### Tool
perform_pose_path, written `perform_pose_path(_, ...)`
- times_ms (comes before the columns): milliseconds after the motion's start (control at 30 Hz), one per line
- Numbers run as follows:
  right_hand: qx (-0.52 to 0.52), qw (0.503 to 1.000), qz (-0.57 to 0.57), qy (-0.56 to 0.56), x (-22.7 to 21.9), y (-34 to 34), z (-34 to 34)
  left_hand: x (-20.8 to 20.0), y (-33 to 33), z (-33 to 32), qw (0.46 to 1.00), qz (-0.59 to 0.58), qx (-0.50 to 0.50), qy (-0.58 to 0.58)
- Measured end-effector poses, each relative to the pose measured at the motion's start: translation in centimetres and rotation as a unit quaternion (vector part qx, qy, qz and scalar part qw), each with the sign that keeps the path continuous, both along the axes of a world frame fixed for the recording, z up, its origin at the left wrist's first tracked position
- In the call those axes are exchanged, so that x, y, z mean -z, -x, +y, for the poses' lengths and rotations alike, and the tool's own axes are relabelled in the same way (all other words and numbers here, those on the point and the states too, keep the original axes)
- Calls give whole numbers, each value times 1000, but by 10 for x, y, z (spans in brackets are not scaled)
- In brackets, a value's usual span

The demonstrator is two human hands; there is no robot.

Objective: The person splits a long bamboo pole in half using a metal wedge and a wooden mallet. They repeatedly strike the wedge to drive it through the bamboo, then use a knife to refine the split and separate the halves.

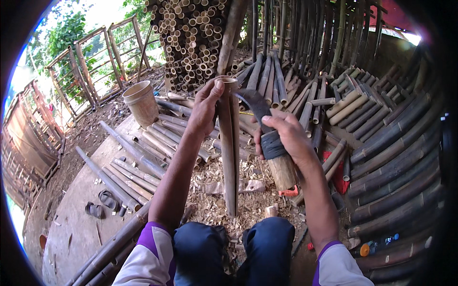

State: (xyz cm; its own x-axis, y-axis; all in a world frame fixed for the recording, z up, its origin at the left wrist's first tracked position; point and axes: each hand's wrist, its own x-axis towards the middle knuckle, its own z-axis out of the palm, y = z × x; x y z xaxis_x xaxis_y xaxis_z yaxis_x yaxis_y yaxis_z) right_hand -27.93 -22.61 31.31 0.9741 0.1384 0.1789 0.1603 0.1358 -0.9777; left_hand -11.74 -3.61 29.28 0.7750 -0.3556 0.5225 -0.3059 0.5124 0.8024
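My left hand (206, 104) is wrapped round the upper end of a brown bamboo tube (230, 157). The tube stands nearly upright between my knees, with a dark lengthwise line or gap down its side. In my right hand (291, 137) is a billhook, gripped by its thick wooden handle (281, 171), which has a black wrapping near the blade. Its dark curved blade (256, 102) points up and left, the tip close to the tube's right side just below the rim. Whether the blade touches the tube I cannot tell.
Wood chips (207, 172) cover the ground around a low wooden piece (250, 186). Cut bamboo lengths (126, 183) lie left, near a dirty bucket (141, 104) and sandals (109, 200). Dark poles (396, 162) fill the right side. A tall bamboo stack (198, 43) rises behind.
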Motion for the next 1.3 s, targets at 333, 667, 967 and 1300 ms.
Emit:
perform_pose_path(333,-2,990,137,-35,136,-18,-5,17,-68,11,998,57,-40,-10)
perform_pose_path(667,-10,966,254,-51,285,0,3,46,-136,30,988,153,-23,-11)
perform_pose_path(967,9,950,311,-34,350,23,17,65,-178,60,975,185,-125,-19)
perform_pose_path(1300,9,917,395,-63,414,60,10,106,-238,96,981,160,-106,-12)
